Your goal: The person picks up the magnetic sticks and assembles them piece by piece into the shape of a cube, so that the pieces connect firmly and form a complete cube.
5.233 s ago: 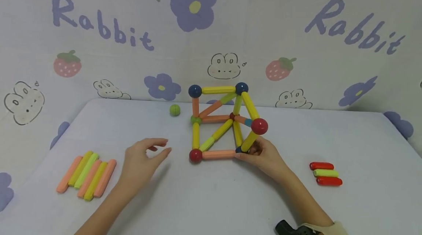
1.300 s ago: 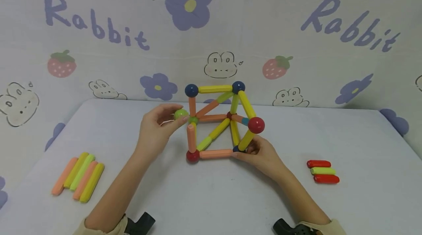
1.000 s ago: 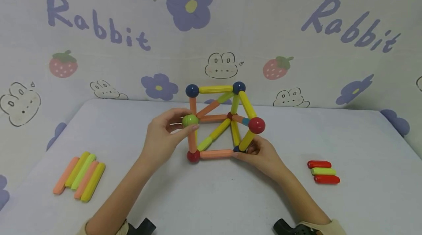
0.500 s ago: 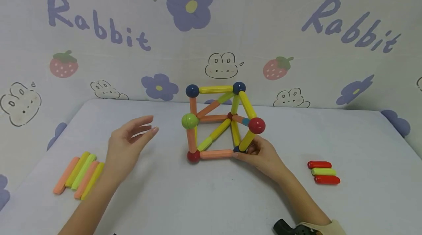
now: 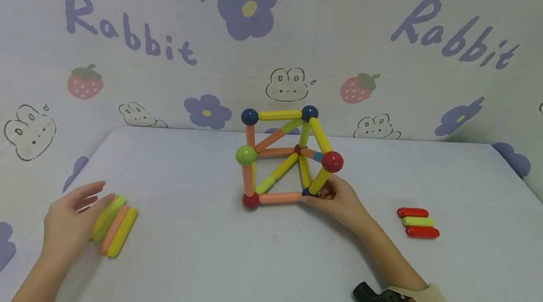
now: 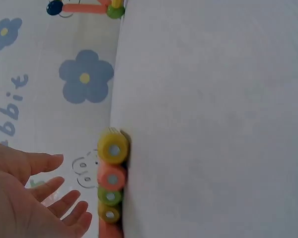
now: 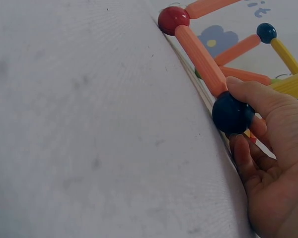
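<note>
My right hand (image 5: pixel 343 203) pinches the dark blue ball (image 7: pixel 232 113) at the near lower right corner of a frame built of magnetic sticks and balls. At its near left corner, an upright orange stick (image 5: pixel 248 180) rises from a red ball (image 5: pixel 250 200) and bears a green ball (image 5: pixel 246 155). Far left, my left hand (image 5: pixel 69 224) is over a row of long sticks (image 5: pixel 122 232), partly hiding them. In the left wrist view its fingers are spread loosely, apart from the sticks' round ends (image 6: pixel 112 148), and hold nothing.
Right of the frame lie two short red sticks (image 5: pixel 423 232) with a short yellow-green stick (image 5: pixel 418 222) between them. Behind the white table (image 5: pixel 271 264) hangs a printed cloth (image 5: pixel 161 90). A large red ball (image 5: pixel 332 162) juts from the frame's right side.
An orange stick from the row now stands on the red ball, and my left hand has set the green ball on it. That hand let go and moved left to the row; my right hand stayed.
</note>
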{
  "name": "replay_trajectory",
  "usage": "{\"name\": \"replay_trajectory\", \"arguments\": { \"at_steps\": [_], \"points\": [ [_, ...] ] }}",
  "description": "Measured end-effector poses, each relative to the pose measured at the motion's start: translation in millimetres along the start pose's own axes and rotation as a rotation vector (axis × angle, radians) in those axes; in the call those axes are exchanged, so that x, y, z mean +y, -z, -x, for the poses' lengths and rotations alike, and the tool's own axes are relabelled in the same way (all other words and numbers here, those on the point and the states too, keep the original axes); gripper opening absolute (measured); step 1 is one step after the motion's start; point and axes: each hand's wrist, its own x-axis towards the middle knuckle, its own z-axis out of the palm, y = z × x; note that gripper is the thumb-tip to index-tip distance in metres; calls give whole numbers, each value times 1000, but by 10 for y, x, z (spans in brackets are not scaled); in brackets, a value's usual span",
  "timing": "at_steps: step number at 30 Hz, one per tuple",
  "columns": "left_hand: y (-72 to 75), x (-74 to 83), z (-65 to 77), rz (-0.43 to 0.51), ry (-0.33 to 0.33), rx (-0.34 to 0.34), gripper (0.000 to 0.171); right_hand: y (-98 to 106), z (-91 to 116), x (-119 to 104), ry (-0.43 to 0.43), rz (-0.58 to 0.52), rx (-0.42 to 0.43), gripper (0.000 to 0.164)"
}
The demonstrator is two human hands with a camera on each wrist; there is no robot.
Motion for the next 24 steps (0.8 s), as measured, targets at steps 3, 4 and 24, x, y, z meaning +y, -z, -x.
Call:
{"name": "replay_trajectory", "arguments": {
  "at_steps": [3, 4, 24],
  "points": [
    [85, -118, -23, -36, 105, -67, 59, 0, -1, 0, -4, 3, 2, 40],
    [104, -142, -33, -41, 145, -93, 61, 0, -1, 1, -5, 3, 2, 40],
    [173, -300, -137, -59, 337, -201, 69, 4, 8, 1, 7, -4, 1, 40]
  ]
}}
